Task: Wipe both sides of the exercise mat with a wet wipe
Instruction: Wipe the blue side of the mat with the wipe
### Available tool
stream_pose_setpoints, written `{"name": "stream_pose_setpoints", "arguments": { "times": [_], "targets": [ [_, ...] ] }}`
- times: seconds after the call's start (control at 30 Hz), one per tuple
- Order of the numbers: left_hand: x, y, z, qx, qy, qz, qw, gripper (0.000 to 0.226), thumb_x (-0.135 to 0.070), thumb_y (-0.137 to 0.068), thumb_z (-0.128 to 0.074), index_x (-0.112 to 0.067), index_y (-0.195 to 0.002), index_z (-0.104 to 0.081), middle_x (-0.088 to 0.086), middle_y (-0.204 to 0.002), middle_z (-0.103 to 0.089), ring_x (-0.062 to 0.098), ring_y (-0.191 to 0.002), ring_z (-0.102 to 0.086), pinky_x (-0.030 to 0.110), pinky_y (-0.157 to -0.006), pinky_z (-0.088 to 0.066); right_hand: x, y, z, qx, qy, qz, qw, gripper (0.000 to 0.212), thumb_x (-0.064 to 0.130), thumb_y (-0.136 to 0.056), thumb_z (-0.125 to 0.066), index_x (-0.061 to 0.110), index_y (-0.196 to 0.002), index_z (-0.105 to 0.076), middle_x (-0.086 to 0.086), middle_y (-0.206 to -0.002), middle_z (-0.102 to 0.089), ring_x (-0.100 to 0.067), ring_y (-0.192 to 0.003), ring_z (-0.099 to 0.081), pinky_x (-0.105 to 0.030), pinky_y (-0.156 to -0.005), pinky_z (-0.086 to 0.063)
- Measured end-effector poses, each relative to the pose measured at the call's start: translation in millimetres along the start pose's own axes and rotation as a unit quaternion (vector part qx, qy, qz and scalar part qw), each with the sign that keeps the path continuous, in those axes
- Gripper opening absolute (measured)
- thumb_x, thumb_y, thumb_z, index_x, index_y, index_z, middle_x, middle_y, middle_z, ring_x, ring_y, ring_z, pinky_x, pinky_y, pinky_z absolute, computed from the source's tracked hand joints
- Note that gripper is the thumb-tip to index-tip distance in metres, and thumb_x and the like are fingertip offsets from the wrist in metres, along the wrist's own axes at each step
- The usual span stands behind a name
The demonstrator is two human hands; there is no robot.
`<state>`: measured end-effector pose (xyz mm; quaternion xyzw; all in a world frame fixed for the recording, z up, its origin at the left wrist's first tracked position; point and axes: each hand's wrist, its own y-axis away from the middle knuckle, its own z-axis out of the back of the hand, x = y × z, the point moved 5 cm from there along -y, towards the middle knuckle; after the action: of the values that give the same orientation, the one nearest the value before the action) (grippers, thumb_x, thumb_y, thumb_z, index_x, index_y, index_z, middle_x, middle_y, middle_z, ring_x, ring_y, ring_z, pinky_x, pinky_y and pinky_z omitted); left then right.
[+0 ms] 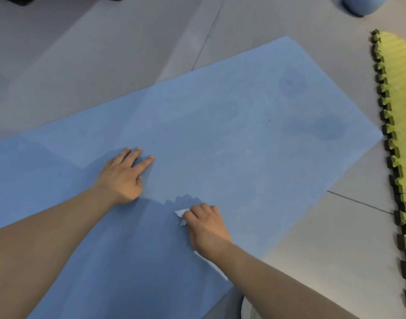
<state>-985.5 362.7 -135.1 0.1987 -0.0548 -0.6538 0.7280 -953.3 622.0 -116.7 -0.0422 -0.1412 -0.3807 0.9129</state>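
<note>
Mat: the blue exercise mat (220, 134) lay flat on the grey floor (82, 54), running from the lower left of the frame to the upper right, with a few darker round patches toward its upper-right end
Wipe: the white wet wipe (181, 214) was bunched under the right hand (206, 229) at lower centre, only a small corner showing past the knuckles
Right grip: the fingers were curled down over the wipe, holding it against the mat
Left grip: the left hand (125, 174) rested left of centre with fingers straight and spread, palm on the mat, holding nothing
Step in hand: judged to be wiping the upper face, near the mat's near edge
Doing it well: the left palm should pin the mat so it does not creep; strokes would best overlap, run away from the braced hand, and reach the darker patches; refolding the wipe would give a clean face
Progress: the underside looked yet to be done
Containers: none could be seen; no wipe pack was in view
Nearby: a green foam tile (400, 100) with toothed edges lay along the right edge; a pale blue round object (361, 4) sat at the top right, cut off by the frame
</note>
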Motion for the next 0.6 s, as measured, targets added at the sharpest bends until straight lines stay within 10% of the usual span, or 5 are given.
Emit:
{"name": "stream_pose_setpoints", "arguments": {
  "times": [0.2,0.6],
  "targets": [
    [12.3,-3.2,15.4,-0.017,-0.024,-0.053,0.998,0.071,-0.049,-0.078,-0.032,-0.028,-0.142,-0.055,0.011,-0.149,-0.050,0.036,-0.135,-0.046,0.053,-0.108,-0.039,-49.5,-34.2,19.1,0.045,0.079,0.196,0.976,0.013,0.026,-0.084,-0.050,0.026,-0.093,-0.060,0.004,-0.086,-0.054,-0.019,-0.086,-0.048,-0.032,-0.074,-0.033],
    [94.9,-19.3,7.7,-0.072,0.006,0.184,0.980,0.096,-0.081,-0.081,-0.003,-0.027,-0.160,0.007,0.001,-0.167,0.020,0.026,-0.152,0.022,0.056,-0.123,0.004,-129.6,-158.1,36.0,-0.065,0.055,-0.255,0.963,0.011,0.018,-0.093,-0.049,0.014,-0.095,-0.059,-0.006,-0.092,-0.063,-0.033,-0.091,-0.053,-0.040,-0.076,-0.035]
  ]
}}
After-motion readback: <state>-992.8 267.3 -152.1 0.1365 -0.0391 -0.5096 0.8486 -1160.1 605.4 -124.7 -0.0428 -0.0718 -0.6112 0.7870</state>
